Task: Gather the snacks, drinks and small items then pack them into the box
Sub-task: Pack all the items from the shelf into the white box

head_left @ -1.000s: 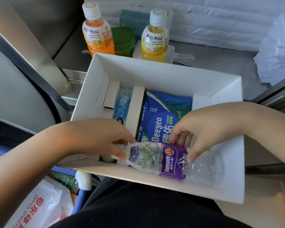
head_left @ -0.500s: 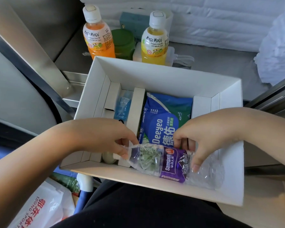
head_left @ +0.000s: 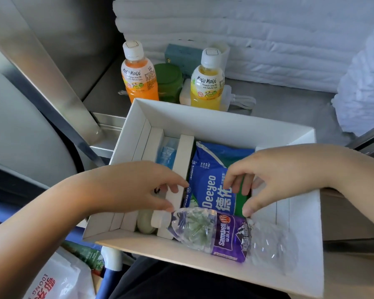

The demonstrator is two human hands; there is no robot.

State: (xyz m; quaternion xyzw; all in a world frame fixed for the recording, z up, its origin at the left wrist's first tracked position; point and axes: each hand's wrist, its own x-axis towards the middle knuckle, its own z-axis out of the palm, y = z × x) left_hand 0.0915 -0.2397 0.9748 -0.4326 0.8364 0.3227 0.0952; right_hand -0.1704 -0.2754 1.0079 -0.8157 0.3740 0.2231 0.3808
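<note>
An open white box [head_left: 225, 117] sits on my lap. Along its near wall lies a clear water bottle [head_left: 227, 236] with a purple label, cap to the left. Behind it is a blue Deeyeo wipes pack [head_left: 209, 169]. A small blue packet [head_left: 166, 154] and a white round item [head_left: 146, 221] sit in the left compartment. My left hand [head_left: 134, 186] hovers over the divider with loosely bent fingers, thumb just above the bottle's neck. My right hand [head_left: 279, 178] hangs over the pack, thumb tip at the bottle's label. An orange juice bottle [head_left: 138, 76] and a yellow juice bottle [head_left: 207, 83] stand beyond the box.
A green jar [head_left: 167, 83], a teal box [head_left: 179, 55] and a white charger with cable [head_left: 235, 98] sit on the grey ledge by the juice bottles. White quilted bedding [head_left: 268, 39] lies behind. A white bag with red lettering [head_left: 52, 281] is at lower left.
Both hands have lifted off the water bottle, which now lies lower against the box's near wall. The view has tilted, showing more of the ledge behind.
</note>
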